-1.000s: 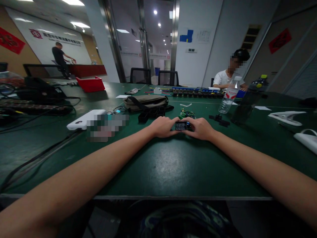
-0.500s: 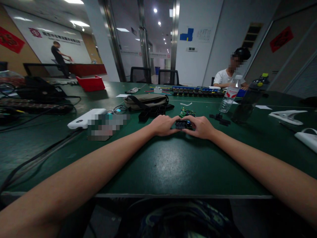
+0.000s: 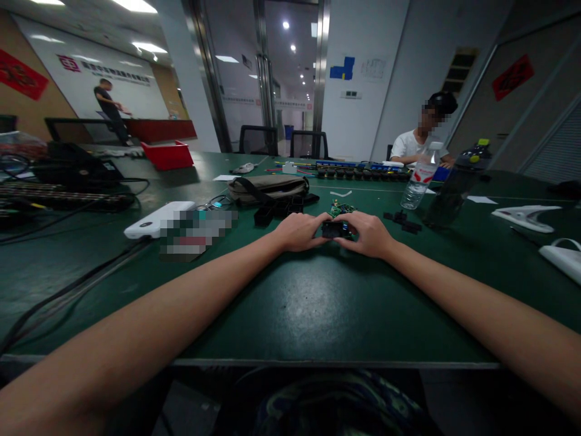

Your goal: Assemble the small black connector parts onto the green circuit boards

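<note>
Between my two hands is a small black plastic housing (image 3: 333,229), held just over the green table. My left hand (image 3: 299,231) grips its left side with thumb and fingers. On the other side, my right hand (image 3: 368,234) pinches the right end, where a small bluish part shows beside the thumb. Right behind the hands lie several green circuit boards (image 3: 340,208), partly covered by my fingers. Black plastic pieces (image 3: 403,221) rest to the right of my right hand. More black open housings (image 3: 276,212) sit beyond my left hand.
A grey-brown pouch (image 3: 267,186) lies behind the housings. To the left are a white power bank (image 3: 160,219) and a red bin (image 3: 167,155). A water bottle (image 3: 421,178) and a dark bottle (image 3: 458,184) stand at right. Someone in a white shirt (image 3: 408,145) sits across the table.
The black housing has tilted slightly in my fingers, so its front face looks plainer and darker. Both hands stay in nearly the same place.
</note>
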A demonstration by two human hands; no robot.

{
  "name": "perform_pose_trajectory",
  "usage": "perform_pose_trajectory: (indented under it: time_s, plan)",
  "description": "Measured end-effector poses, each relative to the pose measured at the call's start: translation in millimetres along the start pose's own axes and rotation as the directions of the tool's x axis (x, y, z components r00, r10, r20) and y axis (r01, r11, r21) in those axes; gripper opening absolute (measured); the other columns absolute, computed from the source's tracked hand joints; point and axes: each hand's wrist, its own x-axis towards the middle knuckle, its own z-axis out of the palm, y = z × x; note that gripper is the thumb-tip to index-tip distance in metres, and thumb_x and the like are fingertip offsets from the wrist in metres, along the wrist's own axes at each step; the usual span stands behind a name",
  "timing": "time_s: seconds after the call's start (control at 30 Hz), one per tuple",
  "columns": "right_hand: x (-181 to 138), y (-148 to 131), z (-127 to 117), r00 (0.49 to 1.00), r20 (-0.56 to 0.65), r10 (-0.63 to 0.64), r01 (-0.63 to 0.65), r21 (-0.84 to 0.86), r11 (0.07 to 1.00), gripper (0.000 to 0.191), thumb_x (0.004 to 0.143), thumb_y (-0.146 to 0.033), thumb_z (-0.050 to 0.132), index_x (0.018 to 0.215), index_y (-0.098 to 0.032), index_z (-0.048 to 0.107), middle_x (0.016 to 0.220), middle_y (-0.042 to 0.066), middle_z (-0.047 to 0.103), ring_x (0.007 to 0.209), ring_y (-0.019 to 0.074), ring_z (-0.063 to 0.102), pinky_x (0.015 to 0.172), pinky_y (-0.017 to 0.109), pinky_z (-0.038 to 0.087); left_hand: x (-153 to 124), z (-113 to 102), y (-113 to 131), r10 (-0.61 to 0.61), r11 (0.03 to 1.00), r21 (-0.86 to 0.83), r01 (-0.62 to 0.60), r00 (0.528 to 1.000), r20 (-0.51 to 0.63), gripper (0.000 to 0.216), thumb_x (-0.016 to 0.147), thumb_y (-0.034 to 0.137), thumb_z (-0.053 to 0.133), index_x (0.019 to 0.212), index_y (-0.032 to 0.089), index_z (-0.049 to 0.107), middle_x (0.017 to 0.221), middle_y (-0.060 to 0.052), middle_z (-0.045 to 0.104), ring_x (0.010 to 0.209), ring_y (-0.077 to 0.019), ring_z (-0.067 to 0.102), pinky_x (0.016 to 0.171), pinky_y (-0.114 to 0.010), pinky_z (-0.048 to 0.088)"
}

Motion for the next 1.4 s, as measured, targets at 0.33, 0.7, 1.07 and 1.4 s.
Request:
perform_pose_trajectory:
  time_s: [0.33, 0.7, 1.07, 1.4]
  plan:
    - [1.3, 3.7, 2.4, 0.998, -0.033, -0.056, 0.057, 0.025, 0.998, 0.031, 0.087, -0.043, 0.062, 0.106, -0.019, 0.062, 0.089, 0.008, 0.064, 0.082, 0.0231, 0.058, 0.075, 0.037, 0.050, -0.5, -1.6, 1.3, -0.014, 1.000, 0.011, 0.014, 1.000, -0.003, 0.053, 0.094, 0.058, 0.042, 0.131, 0.021, 0.049, 0.096, -0.010, 0.074, 0.087, -0.0282, 0.072, 0.070, -0.033, 0.051]
    - [2.2, 4.2, 1.7, 0.995, -0.062, -0.078, 0.079, 0.020, 0.997, 0.032, 0.085, -0.042, 0.065, 0.106, -0.018, 0.062, 0.095, 0.010, 0.060, 0.092, 0.0254, 0.057, 0.080, 0.041, 0.052, -0.2, -2.3, 2.3, -0.018, 1.000, 0.024, 0.018, 1.000, 0.004, 0.050, 0.093, 0.055, 0.046, 0.129, 0.021, 0.050, 0.100, -0.010, 0.074, 0.088, -0.0290, 0.072, 0.069, -0.034, 0.051]
    - [2.5, 4.4, 1.6, 0.994, -0.074, -0.081, 0.085, 0.051, 0.995, 0.030, 0.085, -0.040, 0.065, 0.107, -0.020, 0.063, 0.098, 0.010, 0.062, 0.094, 0.0259, 0.058, 0.083, 0.043, 0.052, 0.3, -2.5, 2.5, -0.046, 0.999, 0.025, 0.046, 0.999, 0.026, 0.049, 0.092, 0.056, 0.047, 0.126, 0.020, 0.049, 0.098, -0.010, 0.073, 0.087, -0.0283, 0.072, 0.071, -0.033, 0.050]
    - [2.7, 2.4, -0.7, 0.997, -0.054, -0.060, 0.064, 0.070, 0.995, 0.030, 0.084, -0.039, 0.065, 0.108, -0.022, 0.062, 0.100, 0.010, 0.062, 0.096, 0.0262, 0.058, 0.086, 0.044, 0.052, 0.0, -5.5, 3.3, -0.033, 0.999, 0.000, 0.033, 0.999, 0.030, 0.048, 0.092, 0.055, 0.046, 0.124, 0.019, 0.050, 0.096, -0.011, 0.073, 0.086, -0.0303, 0.071, 0.070, -0.035, 0.050]
